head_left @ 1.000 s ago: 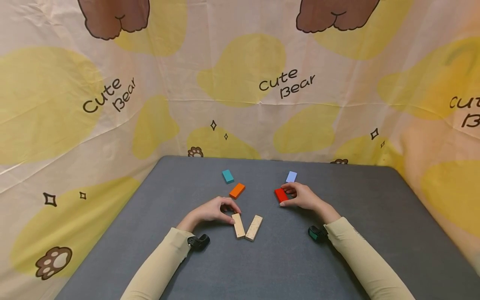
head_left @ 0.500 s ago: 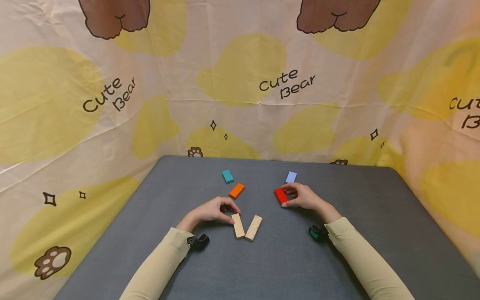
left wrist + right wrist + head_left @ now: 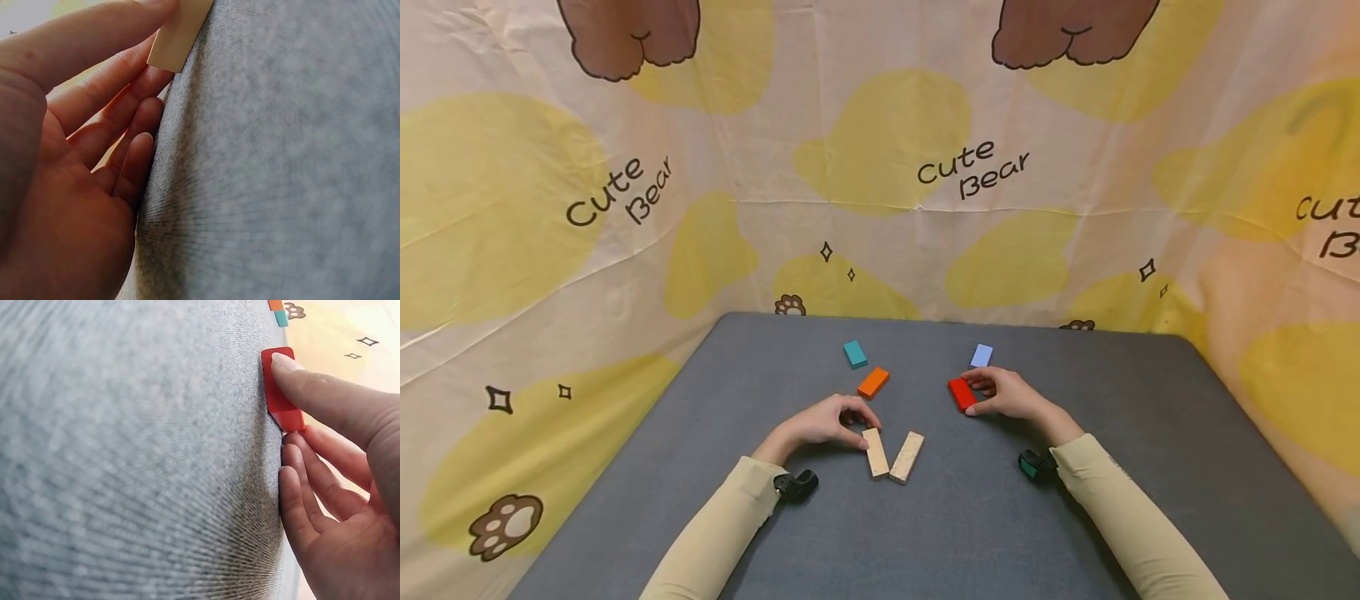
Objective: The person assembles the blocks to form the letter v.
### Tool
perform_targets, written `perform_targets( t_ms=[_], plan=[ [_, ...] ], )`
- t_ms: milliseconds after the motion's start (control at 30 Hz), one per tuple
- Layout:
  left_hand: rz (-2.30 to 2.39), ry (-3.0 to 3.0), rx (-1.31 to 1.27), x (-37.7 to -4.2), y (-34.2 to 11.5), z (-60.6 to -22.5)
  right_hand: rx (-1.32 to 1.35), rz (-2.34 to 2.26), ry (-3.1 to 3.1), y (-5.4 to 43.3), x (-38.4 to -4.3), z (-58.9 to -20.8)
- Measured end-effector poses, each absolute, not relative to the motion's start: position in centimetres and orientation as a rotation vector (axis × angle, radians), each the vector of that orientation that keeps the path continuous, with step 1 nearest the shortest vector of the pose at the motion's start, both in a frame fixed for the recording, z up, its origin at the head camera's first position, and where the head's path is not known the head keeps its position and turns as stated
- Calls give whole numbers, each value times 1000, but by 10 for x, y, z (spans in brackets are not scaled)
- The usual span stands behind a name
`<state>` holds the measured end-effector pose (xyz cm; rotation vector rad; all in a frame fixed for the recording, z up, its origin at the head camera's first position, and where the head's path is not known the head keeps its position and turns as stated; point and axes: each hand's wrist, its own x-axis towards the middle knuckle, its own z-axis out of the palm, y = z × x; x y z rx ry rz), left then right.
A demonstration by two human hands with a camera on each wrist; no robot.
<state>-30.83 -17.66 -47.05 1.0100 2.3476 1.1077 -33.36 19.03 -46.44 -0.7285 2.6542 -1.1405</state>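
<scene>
My left hand [image 3: 829, 421] pinches the upper end of a plain wooden block [image 3: 877, 455] between thumb and fingers. In the left wrist view that block [image 3: 181, 34] shows only in part, with the thumb over its top. Beside it lies a second wooden block [image 3: 907, 457], angled so the pair makes a V with near ends almost touching. Farther right, my right hand [image 3: 1006, 393] pinches a red block [image 3: 962, 395]. The right wrist view shows the thumb against the red block's [image 3: 278, 384] face and a finger at its end. Both held blocks appear to lie on the table.
A teal block [image 3: 854, 354] and an orange block [image 3: 873, 382] lie beyond my left hand. Just behind my right hand is a light blue block [image 3: 981, 356]. The grey table [image 3: 940, 542] ends at a printed cloth [image 3: 880, 167] hanging behind it.
My right thumb has shifted slightly to the right along the near end of the red block. The left hand and the other blocks stay where they were.
</scene>
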Motion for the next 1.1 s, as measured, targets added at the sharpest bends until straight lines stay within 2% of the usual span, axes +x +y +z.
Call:
perform_targets(
  t_ms=[200, 467, 1100],
  plan=[
    [1090, 2353, 1012, -307, -175, -468, -718, -1148, 2680, 190, -334, -466],
    [1097, 2299, 1035, -292, -171, -440, -698, -1138, 2711, 188, -331, -466],
    [1097, 2301, 1029, -292, -171, -440, -644, -1154, 2757, 186, -328, -467]
  ],
)
